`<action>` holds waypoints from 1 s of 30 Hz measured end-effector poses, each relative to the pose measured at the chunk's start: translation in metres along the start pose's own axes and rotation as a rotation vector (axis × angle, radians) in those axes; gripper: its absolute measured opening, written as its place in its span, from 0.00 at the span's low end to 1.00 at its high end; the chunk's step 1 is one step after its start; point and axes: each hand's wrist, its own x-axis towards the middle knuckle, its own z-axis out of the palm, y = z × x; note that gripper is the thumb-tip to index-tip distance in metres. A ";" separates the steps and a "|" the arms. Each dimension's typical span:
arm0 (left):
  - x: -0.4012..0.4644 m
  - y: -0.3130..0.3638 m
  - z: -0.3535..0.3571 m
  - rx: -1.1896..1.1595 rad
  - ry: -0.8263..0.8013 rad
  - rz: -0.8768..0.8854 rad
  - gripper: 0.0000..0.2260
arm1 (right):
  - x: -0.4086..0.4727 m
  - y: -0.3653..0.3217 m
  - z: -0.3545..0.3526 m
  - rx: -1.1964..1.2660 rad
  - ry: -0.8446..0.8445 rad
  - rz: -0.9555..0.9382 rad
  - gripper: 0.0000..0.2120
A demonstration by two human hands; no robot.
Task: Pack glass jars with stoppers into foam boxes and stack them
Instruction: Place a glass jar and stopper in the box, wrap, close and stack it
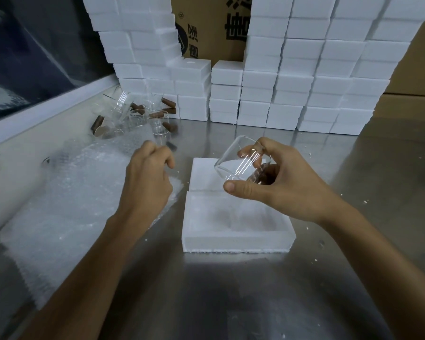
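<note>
Right hand point(275, 182): thumb and fingers pinch a stoppered glass jar point(241, 163), tilted, held above the open foam box point(236, 227) at 6 o'clock of centre; its lid point(204, 173) lies just behind. Left hand point(147, 177): fingers curled, blurred; whether they hold anything I cannot tell. Box cavity looks unfilled. Loose jars and stoppers point(138, 114) wait at 10 o'clock; stacked boxes point(292, 77) at 12. Judged: many packed, more remaining.

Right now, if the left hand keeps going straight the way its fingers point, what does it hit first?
Probably the upright glass jar just beyond the left hand, at the near edge of the jar pile on the bubble wrap. Motion blur there makes depth uncertain.
</note>
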 end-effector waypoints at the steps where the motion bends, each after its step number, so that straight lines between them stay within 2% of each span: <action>1: -0.001 -0.001 0.002 0.008 0.011 -0.054 0.12 | 0.000 0.000 0.000 0.001 0.000 0.000 0.28; 8: -0.002 -0.005 0.005 0.152 -0.012 -0.367 0.20 | -0.001 -0.001 -0.001 -0.008 -0.006 0.004 0.28; 10: -0.003 -0.006 0.006 0.193 -0.039 -0.415 0.19 | -0.001 -0.001 -0.001 -0.013 0.005 -0.003 0.26; 14: -0.004 -0.007 0.005 0.143 0.014 -0.378 0.06 | -0.001 -0.002 0.000 -0.016 0.045 -0.021 0.26; 16: -0.003 -0.007 0.002 0.100 0.072 -0.341 0.09 | -0.001 -0.001 -0.001 0.000 0.052 -0.023 0.27; 19: 0.000 -0.008 -0.001 -0.066 0.116 -0.285 0.11 | 0.001 0.000 0.000 0.064 0.058 -0.018 0.22; 22: 0.002 -0.002 -0.002 -0.258 0.164 -0.268 0.09 | 0.001 -0.002 0.002 0.203 0.055 0.039 0.17; 25: 0.003 0.006 0.000 -0.459 0.169 -0.250 0.06 | 0.003 -0.004 0.003 0.535 0.033 0.159 0.12; 26: 0.003 0.008 0.000 -0.497 0.144 -0.252 0.05 | 0.004 -0.006 0.003 0.639 0.028 0.189 0.12; 29: 0.003 0.008 0.001 -0.561 0.102 -0.303 0.08 | 0.004 -0.012 0.004 0.862 0.048 0.259 0.23; 30: 0.003 0.007 0.001 -0.573 0.114 -0.324 0.09 | 0.004 -0.013 0.003 0.932 0.048 0.271 0.22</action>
